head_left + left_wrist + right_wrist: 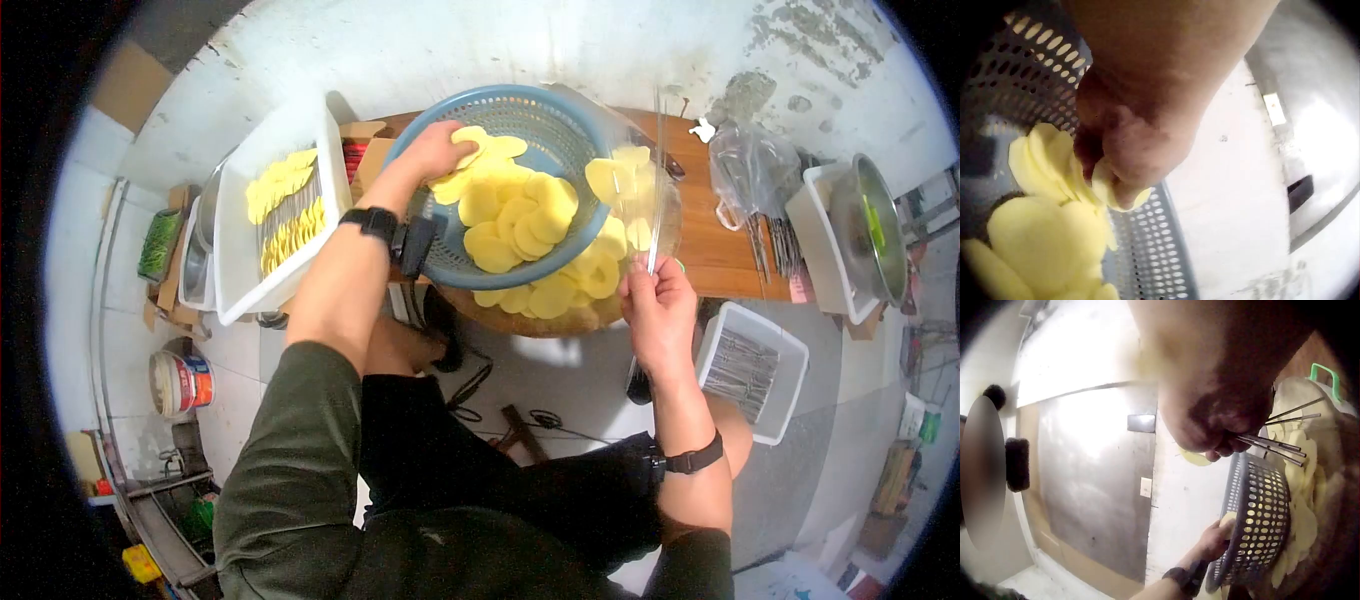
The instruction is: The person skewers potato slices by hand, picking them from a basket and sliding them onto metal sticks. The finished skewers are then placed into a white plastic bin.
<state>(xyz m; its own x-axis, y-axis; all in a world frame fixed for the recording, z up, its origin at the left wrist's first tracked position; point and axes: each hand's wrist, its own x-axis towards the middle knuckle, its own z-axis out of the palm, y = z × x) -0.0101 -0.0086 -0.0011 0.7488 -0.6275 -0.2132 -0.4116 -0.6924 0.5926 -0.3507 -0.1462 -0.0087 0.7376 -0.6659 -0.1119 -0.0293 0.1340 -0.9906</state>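
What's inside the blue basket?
Overlapping yellow slices, with the left hand pinching one by the rim. A bare patch of the basket floor shows beyond the pile. Lower slices and the floor beneath are covered, so no count.

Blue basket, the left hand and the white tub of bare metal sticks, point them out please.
Blue basket [502, 283]: head view, near rim.
Left hand [432, 153]: head view, back of hand.
White tub [790, 395]: head view, right wall.

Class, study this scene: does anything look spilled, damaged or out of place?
The wall looks damaged: dark blotches mark its upper right, as if paint had flaked. Yellow slices lie outside the basket, though perhaps on purpose rather than spilled.
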